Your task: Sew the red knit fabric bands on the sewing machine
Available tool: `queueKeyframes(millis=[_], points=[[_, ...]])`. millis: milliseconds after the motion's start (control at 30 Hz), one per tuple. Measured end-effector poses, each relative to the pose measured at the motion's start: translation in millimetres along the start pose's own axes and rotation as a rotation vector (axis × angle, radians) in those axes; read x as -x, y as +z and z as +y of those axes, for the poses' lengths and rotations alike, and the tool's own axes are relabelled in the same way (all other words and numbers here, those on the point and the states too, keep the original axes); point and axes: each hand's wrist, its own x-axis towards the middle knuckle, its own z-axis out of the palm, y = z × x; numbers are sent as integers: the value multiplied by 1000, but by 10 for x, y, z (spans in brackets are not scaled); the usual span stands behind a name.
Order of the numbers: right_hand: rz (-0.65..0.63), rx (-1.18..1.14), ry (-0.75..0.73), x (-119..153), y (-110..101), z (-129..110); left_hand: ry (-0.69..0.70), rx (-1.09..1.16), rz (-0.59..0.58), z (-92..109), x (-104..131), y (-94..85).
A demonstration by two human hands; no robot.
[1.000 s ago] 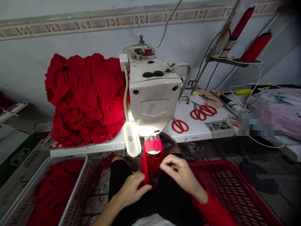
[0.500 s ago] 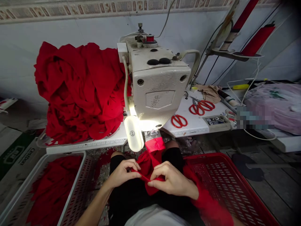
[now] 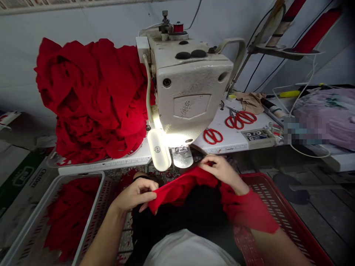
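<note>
A piece of red fabric [image 3: 180,186] is stretched above my lap between both hands. My left hand [image 3: 138,194] pinches its left end, and a small corner hangs below the fingers. At the other end, my right hand [image 3: 222,170] grips the fabric close to the machine's front. More red cloth [image 3: 249,208] lies around my right forearm. Just beyond the fabric stands the sewing machine [image 3: 191,99], its lit needle area over a bare metal plate [image 3: 183,158]. A lamp [image 3: 159,149] hangs left of the needle.
A big heap of red fabric [image 3: 91,99] sits left of the machine. Red-handled scissors [image 3: 213,136] lie on the white table [image 3: 227,142] at right. A white basket [image 3: 101,192] with red cloth stands low left; a red basket [image 3: 288,214] is low right.
The red fabric has come off the plate under the needle toward me. My hands have moved apart, the right one up and rightward, pulling the fabric's edge out between them.
</note>
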Motion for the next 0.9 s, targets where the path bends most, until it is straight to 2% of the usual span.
queueKeyframes(millis=[67,167,233,333,433,533,600,733,833,900], points=[[-112,10,-41,53,236,-84,-21,-160,23,163,-138,156],[-400,-80,-75,181,533,-303,55,-430,30,305,-367,374],[-441,-72,-106,241,594,-398,97,-540,59,309,-465,456],[-344,-69,-78,278,504,-394,100,-537,151,216,-495,494],[-257,-126,6,299,378,-316,99,-369,273,92,-455,506],[-168,-158,62,332,347,-312,155,-229,396,33,-423,520],[-122,-122,39,354,364,-381,251,-290,433,42,-413,514],[4,27,-128,365,375,-610,460,-600,475,116,-392,457],[110,83,-216,315,351,-724,515,-710,476,193,-399,423],[154,64,-206,253,335,-734,497,-697,510,251,-433,418]])
